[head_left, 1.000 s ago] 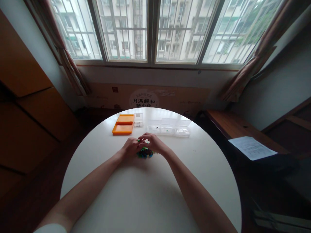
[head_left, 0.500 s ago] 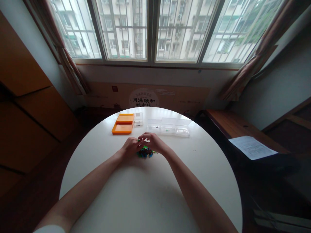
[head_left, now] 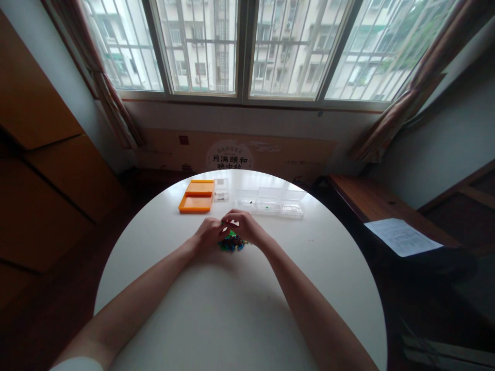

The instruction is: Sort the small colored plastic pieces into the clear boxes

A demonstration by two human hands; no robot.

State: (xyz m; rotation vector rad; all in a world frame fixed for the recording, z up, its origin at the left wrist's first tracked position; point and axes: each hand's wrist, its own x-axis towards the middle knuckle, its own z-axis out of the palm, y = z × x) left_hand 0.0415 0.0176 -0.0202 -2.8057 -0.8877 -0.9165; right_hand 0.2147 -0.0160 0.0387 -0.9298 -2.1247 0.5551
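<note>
near the far edge of the round table (head_left: 232,314) stand a clear box (head_left: 292,209) and, at its left, an orange tray (head_left: 196,204). left hand (head_left: 208,231) and right hand (head_left: 244,224) come together, fingers bent; what they hold, i cannot tell. below, well inside the table's edges, is the coloured heap (head_left: 232,243). only two tiny bits (head_left: 251,202) lie boxed; work seems barely begun.

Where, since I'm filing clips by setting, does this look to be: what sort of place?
Probably a room in a home, though an office is possible: long pinkish-brown cloth curtains hang beside a wide, barred glass window, and a flat-fronted orange-brown cabinet stands left of a round white table.
</note>
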